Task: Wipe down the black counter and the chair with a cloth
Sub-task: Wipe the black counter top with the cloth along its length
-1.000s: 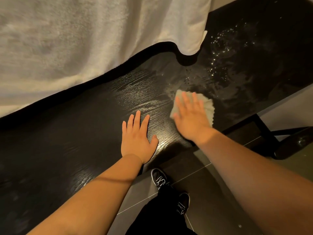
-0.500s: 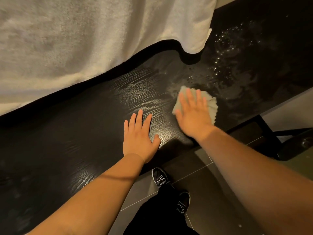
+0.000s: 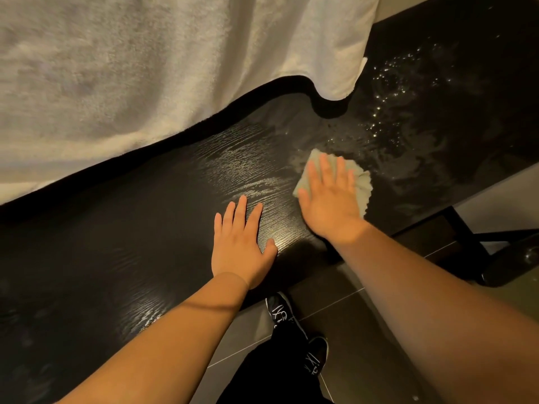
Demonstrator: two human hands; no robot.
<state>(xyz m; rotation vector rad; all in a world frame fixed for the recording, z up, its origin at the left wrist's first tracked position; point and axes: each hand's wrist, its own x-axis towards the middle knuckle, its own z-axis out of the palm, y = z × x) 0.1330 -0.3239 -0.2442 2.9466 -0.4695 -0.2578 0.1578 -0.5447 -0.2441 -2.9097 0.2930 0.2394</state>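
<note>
The black wood-grain counter (image 3: 151, 228) runs diagonally across the view, wet and streaked on its right part. A small pale grey-green cloth (image 3: 363, 182) lies flat on the counter. My right hand (image 3: 329, 199) presses down on the cloth with fingers spread. My left hand (image 3: 242, 243) rests flat on the bare counter just left of it, palm down, holding nothing. A black chair (image 3: 495, 258) shows partly at the lower right, below the counter's edge.
A large white towel (image 3: 145, 68) hangs over the back of the counter, one corner drooping near the wet patch. Water droplets (image 3: 393, 91) glisten at the far right. My black shoes (image 3: 280, 310) stand on the tiled floor under the counter's front edge.
My right hand has slid the cloth slightly away from me, toward the wet patch. My left hand stays planted on the counter.
</note>
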